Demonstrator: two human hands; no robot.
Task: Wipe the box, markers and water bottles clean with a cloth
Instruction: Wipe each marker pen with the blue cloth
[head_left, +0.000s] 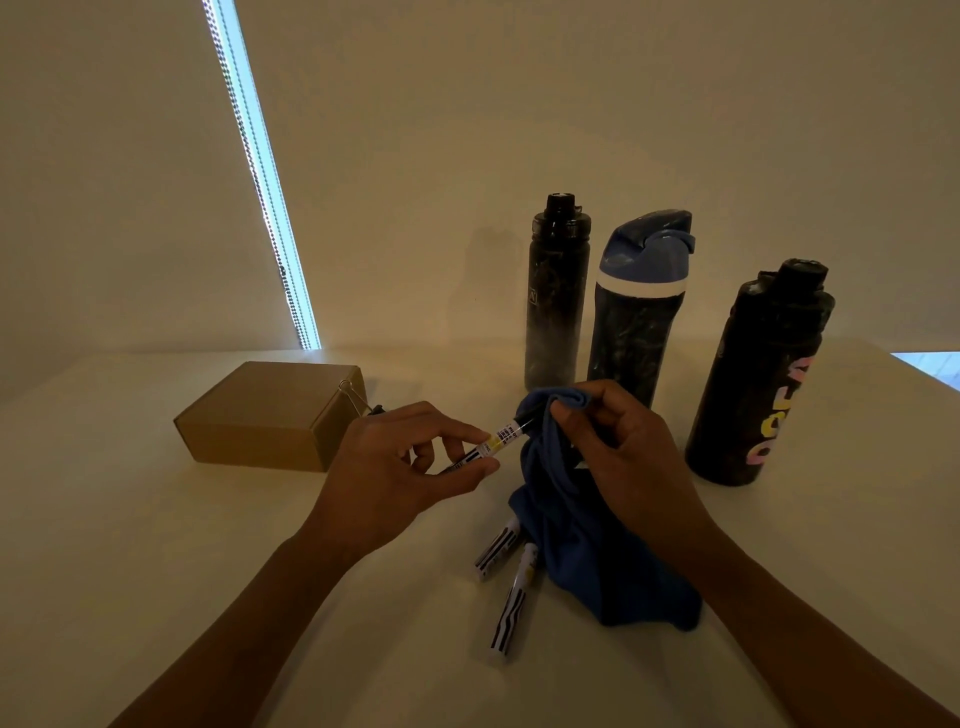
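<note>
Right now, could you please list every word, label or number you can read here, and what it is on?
Nothing reads cleanly.
Right bottle: big coloured letters running sideways, partly turned away, unreadable.
Left bottle: small boxed logo, too small.
Held marker: label print too small.
Lying markers: print blurred.
Box: no text seen.

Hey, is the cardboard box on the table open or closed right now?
Closed: the cardboard box has its lid lying flat and flush along the top edges, and nothing of the inside shows.
</note>
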